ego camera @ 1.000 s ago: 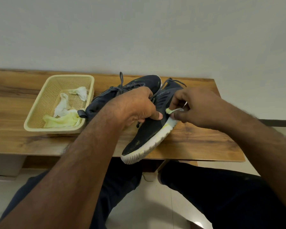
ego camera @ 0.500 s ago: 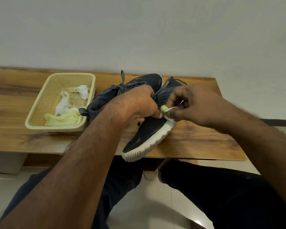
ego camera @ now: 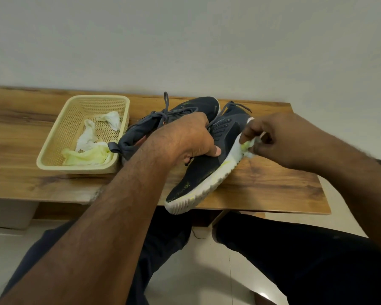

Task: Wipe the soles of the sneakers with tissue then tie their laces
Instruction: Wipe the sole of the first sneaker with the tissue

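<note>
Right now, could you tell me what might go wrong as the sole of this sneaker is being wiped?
The near sneaker juts its toe past the bench edge, steadied only by the left hand; a slip could tip it off. The tissue pinched by the right hand looks small and yellow-stained, so it might smear the white sole or tear.

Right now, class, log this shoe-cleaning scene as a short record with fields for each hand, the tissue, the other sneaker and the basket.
left hand: holds near sneaker steady
right hand: pinches tissue
tissue: pressed on the white sole edge
second sneaker: behind, laces loose
basket: on bench, holds used tissues
</note>
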